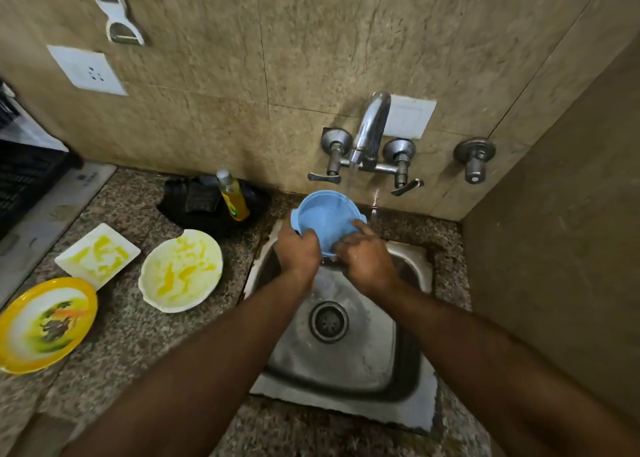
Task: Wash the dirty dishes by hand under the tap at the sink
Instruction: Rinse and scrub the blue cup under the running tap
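Note:
Both my hands hold a light blue plastic bowl (323, 216) tilted toward me over the steel sink (412, 404). My left hand (298, 250) grips its left rim and my right hand (365, 257) grips its lower right side. Water runs from the chrome tap (370, 129) into the bowl. On the granite counter to the left lie three dirty dishes: a round white bowl with yellow smears (181, 269), a square white dish with yellow smears (98, 254), and a yellow-rimmed plate with food remains (45, 323).
A bottle of yellow dish liquid (232, 195) stands on a black tray (201, 202) behind the dishes. A black crate (24, 176) sits at the far left. A brown wall (561, 248) closes in the right side. A wall socket (86, 70) and a hanging peeler (117, 16) are above.

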